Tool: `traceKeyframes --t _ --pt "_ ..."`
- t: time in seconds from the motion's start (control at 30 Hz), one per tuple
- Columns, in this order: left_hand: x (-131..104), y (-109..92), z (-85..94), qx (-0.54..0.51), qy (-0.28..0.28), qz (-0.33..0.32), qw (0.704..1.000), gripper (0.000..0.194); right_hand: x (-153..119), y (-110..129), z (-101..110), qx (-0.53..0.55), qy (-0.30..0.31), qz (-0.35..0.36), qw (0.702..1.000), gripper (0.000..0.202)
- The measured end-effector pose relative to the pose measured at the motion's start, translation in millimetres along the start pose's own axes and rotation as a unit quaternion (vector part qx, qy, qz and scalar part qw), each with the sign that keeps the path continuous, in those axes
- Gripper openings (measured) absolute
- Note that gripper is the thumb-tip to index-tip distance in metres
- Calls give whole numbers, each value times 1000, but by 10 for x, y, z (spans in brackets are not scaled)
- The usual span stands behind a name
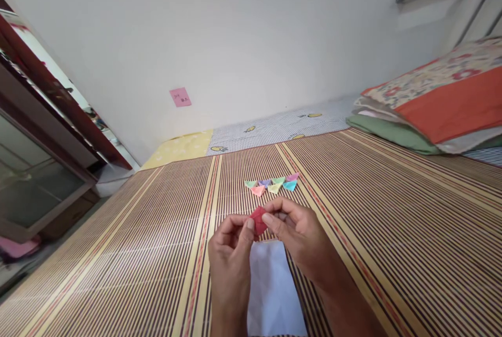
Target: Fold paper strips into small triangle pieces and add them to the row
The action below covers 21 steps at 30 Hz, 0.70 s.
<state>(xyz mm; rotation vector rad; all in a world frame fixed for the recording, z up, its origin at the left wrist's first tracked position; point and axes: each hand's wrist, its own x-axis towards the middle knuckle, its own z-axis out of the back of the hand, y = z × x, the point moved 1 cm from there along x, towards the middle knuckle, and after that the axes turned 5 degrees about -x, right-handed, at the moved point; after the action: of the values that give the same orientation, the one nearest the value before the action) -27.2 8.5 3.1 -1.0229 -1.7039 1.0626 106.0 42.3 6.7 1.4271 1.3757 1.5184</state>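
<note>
A small folded red paper point(259, 220) is held up between both hands. My left hand point(232, 253) pinches its left edge between thumb and fingers. On the right side of the paper, my right hand point(296, 232) grips it with thumb and index finger. Below the hands lies a white sheet point(274, 287) on the striped mat point(164, 237). Beyond them, several small folded paper triangles sit in two staggered rows, among them a blue one point(290, 185), a pink one point(292, 176) and a salmon one point(258, 190).
A stack of folded bedding point(439, 107) lies at the right back. Patterned cloth point(266, 130) runs along the wall behind the mat. A pink note point(180, 97) is on the wall. At the left stands a glass-fronted cabinet point(35, 180).
</note>
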Motion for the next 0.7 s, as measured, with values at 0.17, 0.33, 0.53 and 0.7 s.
traceKeyframes --t 0.17,0.33,0.53,0.7 --pt "-23 -28 -43 19 -8 -29 999 16 -9 19 -24 -5 -18 16 1000 9" --pt "-29 -12 -86 0 -8 2 1000 17 -16 29 -67 -15 -33 32 999 11" --pt "-36 -24 -52 9 -1 -3 1000 17 -11 36 -67 4 2 26 1000 9" --pt "-42 -12 -27 17 31 23 999 19 -8 31 -50 7 5 40 999 17"
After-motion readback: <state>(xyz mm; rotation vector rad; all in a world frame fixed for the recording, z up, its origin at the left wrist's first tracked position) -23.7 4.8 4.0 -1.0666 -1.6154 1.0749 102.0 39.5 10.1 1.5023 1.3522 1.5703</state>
